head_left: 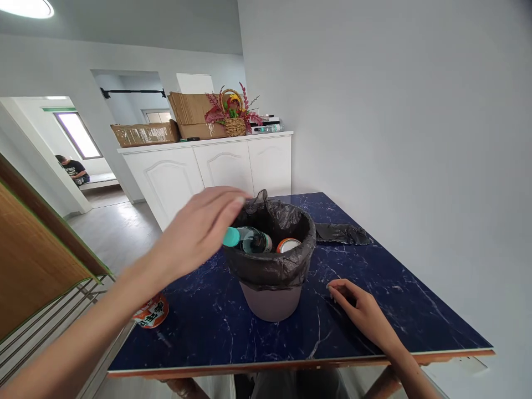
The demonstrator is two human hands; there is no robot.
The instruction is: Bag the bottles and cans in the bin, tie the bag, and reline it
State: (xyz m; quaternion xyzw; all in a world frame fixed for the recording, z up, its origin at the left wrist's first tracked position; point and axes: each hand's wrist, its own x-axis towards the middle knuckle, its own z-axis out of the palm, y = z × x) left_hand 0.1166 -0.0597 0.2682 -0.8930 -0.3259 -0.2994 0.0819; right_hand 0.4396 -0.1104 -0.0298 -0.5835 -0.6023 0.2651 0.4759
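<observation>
A pinkish-grey bin (272, 305) stands on the blue marbled table (195, 338), lined with a black plastic bag (282, 269) folded over its rim. Inside it lie a clear plastic bottle with a teal cap (249, 240) and an orange-edged can (288, 245). My left hand (203, 221) hovers at the bin's left rim, above the bottle cap, fingers stretched out and nothing seen in them. Right of the bin, my right hand (357, 310) rests on the table with its fingers curled in and no object visible. An orange-and-white can (153, 311) is partly behind my left forearm.
Folded black plastic bags (343, 234) lie on the table behind the bin, to the right. A white cabinet (224, 166) beyond carries cardboard boxes (145, 133) and a flower basket (235, 126). A wall borders the right side. Far left, a person (73, 170) sits in another room.
</observation>
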